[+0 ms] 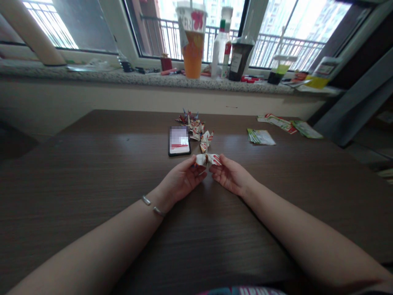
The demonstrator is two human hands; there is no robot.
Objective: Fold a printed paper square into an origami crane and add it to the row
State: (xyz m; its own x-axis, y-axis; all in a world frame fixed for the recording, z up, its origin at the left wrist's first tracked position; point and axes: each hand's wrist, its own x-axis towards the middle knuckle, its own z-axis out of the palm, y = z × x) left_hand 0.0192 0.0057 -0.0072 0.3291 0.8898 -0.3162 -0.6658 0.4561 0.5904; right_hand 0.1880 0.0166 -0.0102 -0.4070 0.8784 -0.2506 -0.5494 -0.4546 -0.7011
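My left hand [181, 180] and my right hand [229, 175] meet at the middle of the dark wooden table [92, 172]. Both pinch a small folded paper piece [208, 159], white with red print, held just above the tabletop. The left fingers grip its left side, the right fingers its right side. A silver bracelet [152, 206] sits on my left wrist. Just beyond the hands lies a row of several similar folded paper figures [196, 129].
A phone [179, 140] lies face up left of the paper figures. Printed paper sheets [260, 137] and more leaflets [284, 123] lie at the far right. The stone windowsill [123, 77] holds an orange drink cup [193, 41], bottles and small clutter.
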